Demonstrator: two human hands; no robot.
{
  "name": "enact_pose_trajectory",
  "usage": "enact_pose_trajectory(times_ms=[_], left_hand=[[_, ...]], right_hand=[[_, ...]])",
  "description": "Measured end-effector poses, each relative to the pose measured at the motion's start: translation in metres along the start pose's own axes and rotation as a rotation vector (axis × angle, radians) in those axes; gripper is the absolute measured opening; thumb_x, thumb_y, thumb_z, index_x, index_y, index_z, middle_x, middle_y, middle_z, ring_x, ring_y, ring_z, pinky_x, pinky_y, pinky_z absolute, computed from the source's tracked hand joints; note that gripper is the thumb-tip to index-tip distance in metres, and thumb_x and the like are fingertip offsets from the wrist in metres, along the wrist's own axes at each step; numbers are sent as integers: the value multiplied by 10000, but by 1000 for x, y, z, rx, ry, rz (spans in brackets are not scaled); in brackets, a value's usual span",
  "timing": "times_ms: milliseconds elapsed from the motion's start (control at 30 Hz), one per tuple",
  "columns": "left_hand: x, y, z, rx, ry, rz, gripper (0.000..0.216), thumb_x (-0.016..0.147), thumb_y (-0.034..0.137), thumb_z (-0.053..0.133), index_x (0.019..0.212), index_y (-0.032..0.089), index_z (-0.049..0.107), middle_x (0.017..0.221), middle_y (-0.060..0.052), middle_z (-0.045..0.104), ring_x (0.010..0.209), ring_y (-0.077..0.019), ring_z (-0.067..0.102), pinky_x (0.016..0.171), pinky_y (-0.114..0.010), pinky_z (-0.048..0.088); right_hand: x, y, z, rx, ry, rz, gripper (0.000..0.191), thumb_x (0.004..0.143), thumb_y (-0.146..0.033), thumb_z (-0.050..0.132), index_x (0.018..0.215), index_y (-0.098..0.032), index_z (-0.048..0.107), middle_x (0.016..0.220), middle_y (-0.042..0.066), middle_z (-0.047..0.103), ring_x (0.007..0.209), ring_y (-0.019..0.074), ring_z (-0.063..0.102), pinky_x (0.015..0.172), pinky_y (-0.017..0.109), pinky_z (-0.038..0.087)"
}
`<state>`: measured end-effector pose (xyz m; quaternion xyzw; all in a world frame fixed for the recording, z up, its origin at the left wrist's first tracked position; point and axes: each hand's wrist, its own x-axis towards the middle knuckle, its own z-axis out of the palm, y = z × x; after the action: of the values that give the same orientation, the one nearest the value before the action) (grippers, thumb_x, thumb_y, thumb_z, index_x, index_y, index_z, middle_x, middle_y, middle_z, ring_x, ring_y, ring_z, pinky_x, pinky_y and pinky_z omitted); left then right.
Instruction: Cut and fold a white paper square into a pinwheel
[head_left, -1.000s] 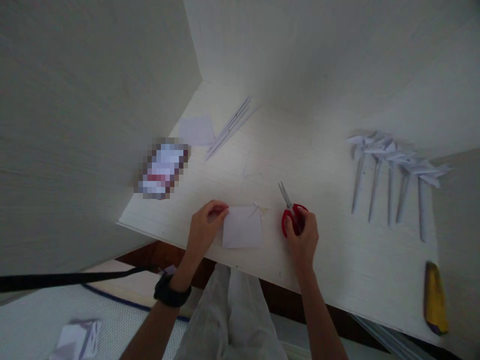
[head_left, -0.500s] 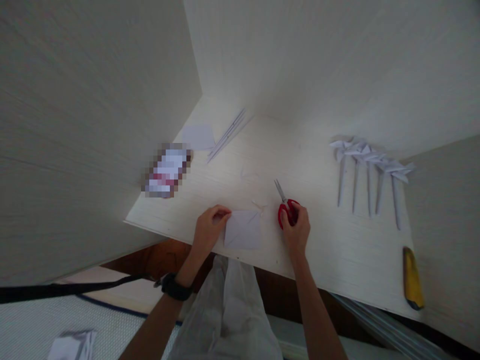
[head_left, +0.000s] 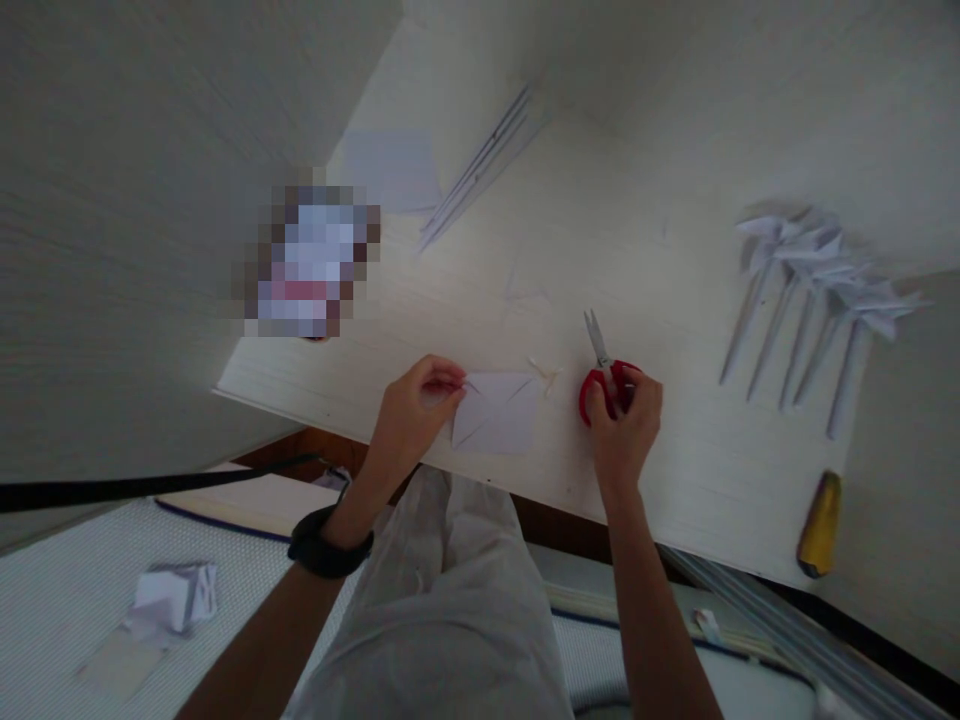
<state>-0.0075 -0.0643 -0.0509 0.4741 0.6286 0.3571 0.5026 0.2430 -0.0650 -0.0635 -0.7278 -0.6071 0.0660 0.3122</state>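
A square of white paper (head_left: 495, 415) with diagonal cuts or creases running in from its corners lies near the table's front edge. My left hand (head_left: 424, 405) pinches its upper left corner between thumb and fingers. To the right, my right hand (head_left: 626, 420) grips the red handles of a pair of scissors (head_left: 602, 362). Their slim blades point away from me, slightly parted, low over or on the table; I cannot tell which. Small pale scraps (head_left: 546, 374) lie between the paper and the scissors.
Several paper pinwheels (head_left: 806, 265) on rolled sticks lie at the right, above a yellow-handled tool (head_left: 820, 525). Thin paper sticks (head_left: 480, 170), a paper sheet (head_left: 390, 172) and a blurred-out phone-like object (head_left: 311, 265) are at the back left. Walls bound the table (head_left: 637, 260).
My view has tilted down and come closer, so the table's things appear larger and higher. Both hands keep their holds on the paper corner and the scissors.
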Motion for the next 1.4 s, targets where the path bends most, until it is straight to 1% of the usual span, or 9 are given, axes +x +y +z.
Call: enact_pose_trajectory(times_ms=[233,500,600,700,800,933,1067,1133,1400], left_hand=[[3,-2,-8,-110,12,-16,99,738,210,675,817,176,627,807,5,672,762,-127,640,745,-236,517],[6,3,-9,-47,-7,-49,71,757,208,665,819,174,661,799,7,688,749,-121,636,728,-222,515],[5,5,-7,-68,-25,-49,81,760,191,665,839,174,661,809,11,683,758,-116,638,731,-213,516],[5,7,-6,-97,-41,-45,117,762,152,655,877,173,653,828,17,672,772,-102,636,738,-194,514],[5,10,-6,-114,-66,-43,153,753,120,651,896,175,649,804,25,658,764,-93,634,731,-181,514],[2,15,-5,-141,-124,-82,183,743,114,655,910,187,639,773,30,650,755,-101,644,744,-194,535],[-2,18,-4,-210,-175,-104,227,742,118,663,950,200,623,786,31,663,765,-112,661,767,-211,550],[-3,19,-4,-224,-176,-108,240,740,138,677,960,209,614,807,31,672,780,-120,667,765,-220,555],[5,18,0,-235,-174,-139,262,737,126,675,979,201,607,770,37,668,769,-119,672,752,-208,550]], right_hand=[[2,-6,0,-13,-49,-2,283,776,-251,641,1043,-167,607,1047,106,473,1007,249,489,881,438,454],[6,-16,6,11,-50,34,303,747,-167,646,1039,-175,566,1044,96,507,987,244,511,864,432,463],[6,-26,1,-2,-47,28,337,750,-145,648,1076,-166,568,1066,97,519,982,244,512,865,430,456],[6,-44,-5,23,-72,29,287,802,-135,610,1081,-193,574,1083,82,520,1007,240,512,855,412,462],[7,-67,-7,185,-215,4,159,864,-122,537,976,-216,598,1018,61,549,958,220,542,809,380,487],[7,-92,2,399,-494,-66,150,888,-113,521,964,-219,594,961,37,573,898,180,553,778,332,484],[6,-103,13,662,-718,-3,128,904,-173,550,1026,-210,567,978,22,591,913,158,576,797,309,490],[7,-104,15,722,-809,8,116,908,-206,565,1024,-206,569,968,19,597,905,152,584,795,296,494],[21,-93,12,627,-935,-2,108,862,-208,641,946,-178,581,901,4,611,833,132,590,756,259,484]])
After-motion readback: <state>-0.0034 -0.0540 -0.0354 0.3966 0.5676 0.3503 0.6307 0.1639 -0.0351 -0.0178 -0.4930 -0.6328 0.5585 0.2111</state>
